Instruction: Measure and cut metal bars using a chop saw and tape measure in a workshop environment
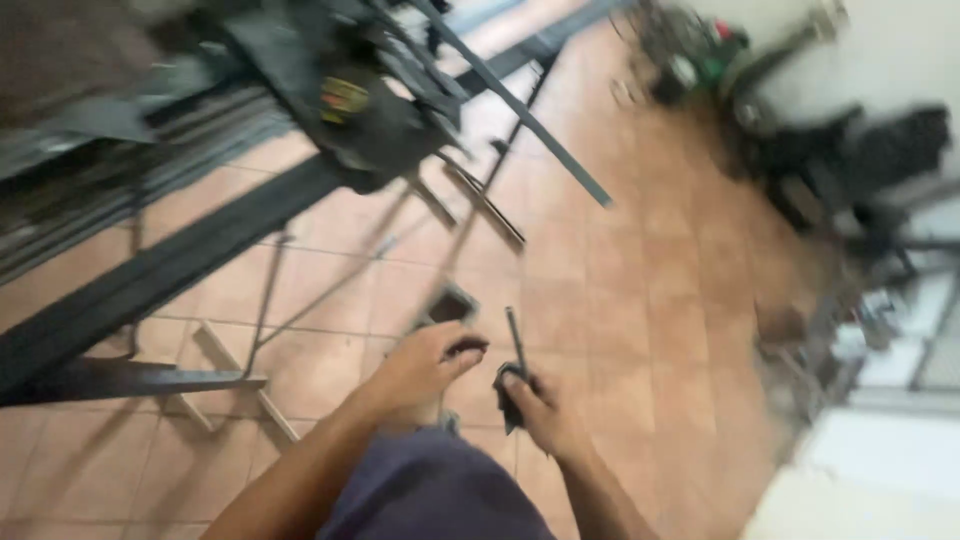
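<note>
The picture is blurred by motion. My right hand (545, 408) is closed around a small dark tool (512, 372) with a thin rod sticking upward. My left hand (425, 368) hovers close beside it, fingers curled, thumb and forefinger pinched together; a short grey square metal piece (450, 303) shows just above its knuckles, and I cannot tell whether the hand touches it. Both hands are over the tiled floor, above my dark-clad knee (430, 495).
Long dark steel bars (150, 275) and a metal frame on thin legs run across the left. A black machine (370, 120) sits on the frame at top centre. Dark clutter (850, 160) lines the right wall. Terracotta floor tiles (640, 300) fill the middle.
</note>
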